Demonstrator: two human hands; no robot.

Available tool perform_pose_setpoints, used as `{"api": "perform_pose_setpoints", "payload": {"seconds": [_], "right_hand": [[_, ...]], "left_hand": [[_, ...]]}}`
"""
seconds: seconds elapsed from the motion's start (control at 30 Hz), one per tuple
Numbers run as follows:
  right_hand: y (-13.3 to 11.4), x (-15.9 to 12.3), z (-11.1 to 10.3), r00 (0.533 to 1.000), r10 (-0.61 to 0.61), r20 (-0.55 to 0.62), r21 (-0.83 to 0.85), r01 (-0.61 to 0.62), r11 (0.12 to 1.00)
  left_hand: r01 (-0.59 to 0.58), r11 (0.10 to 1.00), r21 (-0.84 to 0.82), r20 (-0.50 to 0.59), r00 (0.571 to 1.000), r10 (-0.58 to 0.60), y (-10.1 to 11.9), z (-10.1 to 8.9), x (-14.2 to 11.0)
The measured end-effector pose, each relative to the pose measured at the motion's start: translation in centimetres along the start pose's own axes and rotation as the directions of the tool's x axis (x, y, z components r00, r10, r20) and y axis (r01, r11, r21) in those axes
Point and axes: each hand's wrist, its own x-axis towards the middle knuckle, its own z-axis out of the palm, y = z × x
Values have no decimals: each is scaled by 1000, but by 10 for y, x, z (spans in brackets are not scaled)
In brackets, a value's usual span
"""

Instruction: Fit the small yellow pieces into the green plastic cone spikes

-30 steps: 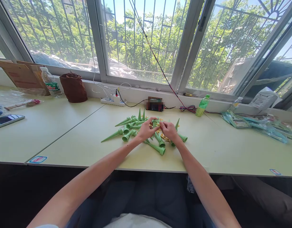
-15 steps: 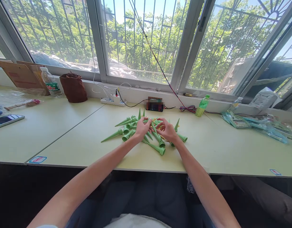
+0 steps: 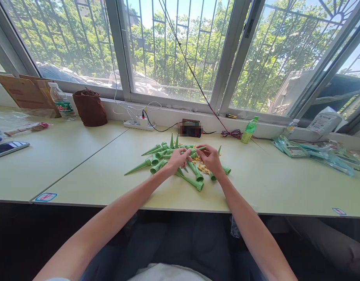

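Note:
My left hand (image 3: 179,158) is closed around the wide end of a green plastic watering spike (image 3: 194,151), which lies nearly level with its tip to the right. Against that same spike, the thumb and fingers of my right hand (image 3: 209,159) are pinched together; whatever sits between them is too small to make out. Beneath and around both hands spreads a pile of similar green spikes (image 3: 193,182), most lying flat, a few upright. Small yellow pieces (image 3: 203,168) are heaped in the pile, just under my right hand.
Along the window side stand a brown drawstring bag (image 3: 90,107), a power strip (image 3: 139,125), a dark device (image 3: 190,128) with cables and a green bottle (image 3: 249,129). Plastic-wrapped packs (image 3: 314,152) lie right; a phone (image 3: 10,148) lies left. The table's front edge (image 3: 186,211) is near me.
The held spike has swung from a steep slant to nearly level, tip rightward. My right hand has shifted slightly right and turned, uncovering more yellow pieces below it.

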Motion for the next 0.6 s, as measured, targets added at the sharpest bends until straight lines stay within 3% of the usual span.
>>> {"api": "perform_pose_setpoints", "payload": {"seconds": [0.1, 0.17, 0.23, 0.3, 0.37, 0.4, 0.5, 0.6], "right_hand": [[-1, 1, -2, 993, -28, -116, -58, 22, 998], [-3, 0, -5, 961, -92, -263, -155, 52, 986], [-4, 0, -11, 882, -188, -433, -276, 69, 959], [-4, 1, -19, 763, -281, -582, -354, 74, 932], [-2, 3, -27, 658, -333, -676, -402, 50, 914], [-1, 5, -30, 628, -349, -696, -429, 26, 903], [5, 10, -38, 601, -399, -693, -508, -14, 861], [10, 13, -42, 611, -425, -668, -551, -22, 835]], "left_hand": [[-9, 1000, 21, 31, 999, 8, -1, 2, -1], [-21, 999, 26, 22, 1000, 20, -1, 3, -2], [-35, 999, 41, 19, 999, 34, -1, 4, -2], [-45, 997, 60, 26, 999, 43, -1, 4, -2], [-47, 996, 75, 34, 998, 45, -1, 3, -2], [-47, 996, 79, 37, 998, 44, -1, 4, -3], [-45, 995, 87, 39, 998, 42, 0, 4, -3], [-43, 995, 92, 32, 999, 40, 2, 5, -4]]}}
